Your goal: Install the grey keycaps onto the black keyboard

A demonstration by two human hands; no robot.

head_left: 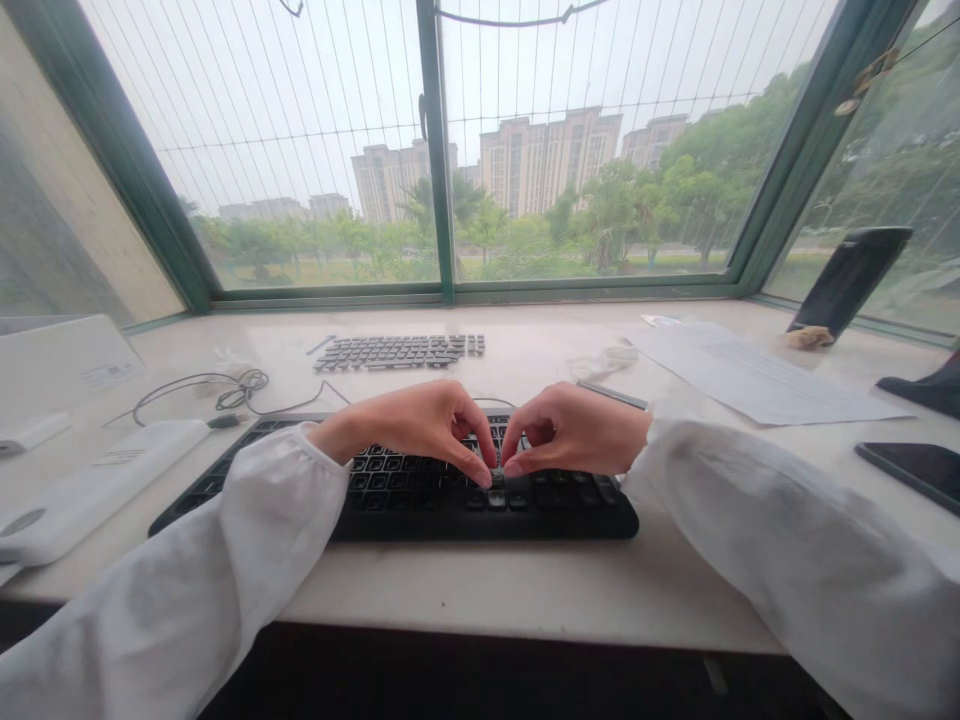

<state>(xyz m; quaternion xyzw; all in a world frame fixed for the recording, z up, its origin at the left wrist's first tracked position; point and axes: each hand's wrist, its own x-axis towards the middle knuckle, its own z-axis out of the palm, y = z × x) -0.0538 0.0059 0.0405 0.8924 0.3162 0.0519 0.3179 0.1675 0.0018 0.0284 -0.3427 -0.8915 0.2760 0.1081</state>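
Note:
A black keyboard (450,525) lies along the front of the white sill. Many of its key places show as bare square frames, while a few dark keycaps sit near the arrow keys. Over its right half, my left hand (424,430) is curled with thumb and index finger brought close together. Facing it, my right hand (574,430) makes a similar pinch, and the fingertips of both hands nearly meet just above the keys. Whatever the fingertips grip, if anything, is too small to make out. Behind the keyboard, loose keycaps (401,351) are laid out in rows.
At left are a coiled cable (244,388), a long white box (105,485) and a larger white box (64,365). Right of my hands lie paper sheets (757,370) and a phone (919,470). A dark upright device (851,280) leans by the window.

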